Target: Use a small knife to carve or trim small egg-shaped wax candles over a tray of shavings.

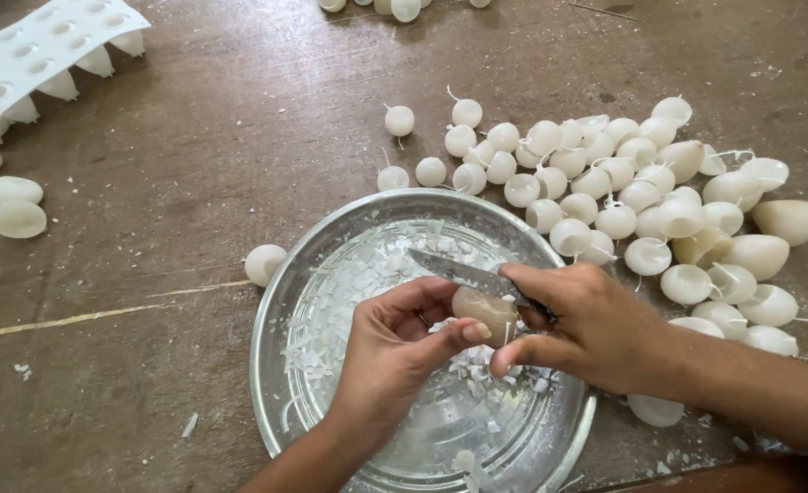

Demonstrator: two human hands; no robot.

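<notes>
My left hand (395, 351) pinches a small cream wax candle (483, 310) between thumb and fingers, over a round metal tray (272, 342). My right hand (582, 319) grips a knife (454, 267) whose blade lies against the top of the candle and points to the left. White wax shavings (349, 292) cover the bottom of the tray. Both hands meet at the candle above the tray's middle.
A heap of several white and cream wax candles with wicks (623, 201) lies right of the tray. One candle (264, 263) sits by the tray's left rim. A white plastic mould (34, 55) is at the top left, with loose wax pieces (11, 205) below it.
</notes>
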